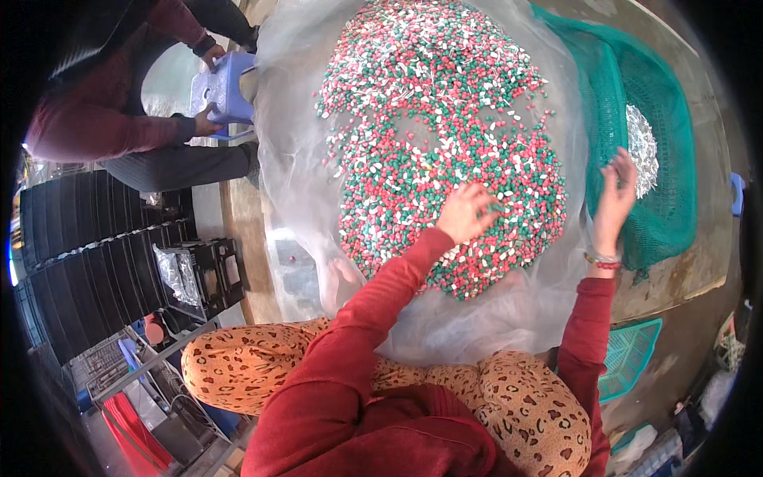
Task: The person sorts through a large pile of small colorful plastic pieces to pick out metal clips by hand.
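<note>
A wide heap of small red, green and white pellet-like pieces [445,175] lies on a sheer white mesh cloth [298,151] in front of me. My left hand [469,213] is low over the near part of the heap, fingers bent and apart, touching the pieces. My right hand [616,187] is raised at the near side of a green mesh-lined basket [675,207], its fingers pointing up and apart, with nothing visible in them. Inside the basket sits a pile of white, shiny small pieces [640,151].
Across at the left, a person's hands [208,119] hold a blue plastic stool [234,87]. Black crates [203,274] stand at the left beside a rack. A turquoise plastic basket [632,358] lies low at the right, beyond the table edge [675,298].
</note>
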Tool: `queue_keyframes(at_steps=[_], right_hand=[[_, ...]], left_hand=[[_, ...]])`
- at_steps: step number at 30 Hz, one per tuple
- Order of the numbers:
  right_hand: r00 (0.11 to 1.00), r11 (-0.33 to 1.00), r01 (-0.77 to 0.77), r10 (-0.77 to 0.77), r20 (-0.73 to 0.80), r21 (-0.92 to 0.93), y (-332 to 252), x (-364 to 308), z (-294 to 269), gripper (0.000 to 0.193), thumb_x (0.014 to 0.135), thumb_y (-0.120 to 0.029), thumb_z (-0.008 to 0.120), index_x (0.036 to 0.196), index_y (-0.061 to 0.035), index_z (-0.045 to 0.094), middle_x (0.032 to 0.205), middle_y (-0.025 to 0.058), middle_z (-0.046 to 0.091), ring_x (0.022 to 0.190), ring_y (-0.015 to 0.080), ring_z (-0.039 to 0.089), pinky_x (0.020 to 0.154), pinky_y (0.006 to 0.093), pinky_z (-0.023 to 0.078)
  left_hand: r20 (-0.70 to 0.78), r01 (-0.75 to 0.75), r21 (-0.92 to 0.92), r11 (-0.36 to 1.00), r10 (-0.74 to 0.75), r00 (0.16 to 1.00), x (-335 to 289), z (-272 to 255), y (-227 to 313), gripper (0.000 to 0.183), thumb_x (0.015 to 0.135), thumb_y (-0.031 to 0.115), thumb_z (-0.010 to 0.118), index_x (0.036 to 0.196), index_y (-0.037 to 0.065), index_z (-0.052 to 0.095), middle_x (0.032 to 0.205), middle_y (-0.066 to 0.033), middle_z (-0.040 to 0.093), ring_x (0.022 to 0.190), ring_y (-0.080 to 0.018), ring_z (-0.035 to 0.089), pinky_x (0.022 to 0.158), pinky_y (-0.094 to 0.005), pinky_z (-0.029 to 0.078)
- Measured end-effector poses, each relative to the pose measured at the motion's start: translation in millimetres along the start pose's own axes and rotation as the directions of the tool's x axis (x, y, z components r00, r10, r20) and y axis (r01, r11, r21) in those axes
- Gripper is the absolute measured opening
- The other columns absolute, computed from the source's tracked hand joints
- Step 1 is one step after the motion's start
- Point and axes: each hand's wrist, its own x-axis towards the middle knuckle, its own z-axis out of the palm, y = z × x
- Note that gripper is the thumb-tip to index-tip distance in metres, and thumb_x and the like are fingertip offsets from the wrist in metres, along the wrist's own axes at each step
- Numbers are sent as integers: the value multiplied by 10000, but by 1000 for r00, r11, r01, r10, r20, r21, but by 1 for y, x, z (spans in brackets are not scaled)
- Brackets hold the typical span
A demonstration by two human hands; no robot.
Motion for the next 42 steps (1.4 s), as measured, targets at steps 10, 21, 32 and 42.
queue_keyframes(at_steps=[10,21,32,42], right_hand=[[817,998,-59,64,573,-27,-63,-70,67,224,827,-28,492,1036,-33,572,949,85,582,955,180,556,787,275,444],[923,931,95,50,382,-352,76,-51,71,528,878,-347,432,1259,14,380,1306,215,367,1233,356,317,1026,384,250],[436,919,391,-145,888,-42,-22,-144,144,593,786,-452,528,1285,-168,379,1238,131,465,958,291,567,788,390,477],[237,726,688,-241,941,12,-36,-196,98,572,707,-142,568,1239,-302,437,1205,88,474,1029,264,521,896,401,403]], left_hand=[[-314,111,275,955,-20,949,42,-57,-87,169,770,115,551,917,66,620,845,-139,583,796,-319,557,775,-394,440],[257,-234,642,730,83,963,89,-59,-131,123,807,191,523,861,85,554,855,-93,546,842,-267,564,679,-372,485],[-246,144,-890,433,-721,648,-41,-91,-92,45,870,39,487,898,28,454,789,-42,493,678,-111,498,583,-239,451],[-79,108,-962,252,-632,771,-75,-128,-52,193,838,62,539,1023,35,491,859,-53,543,740,-124,525,648,-270,463]])
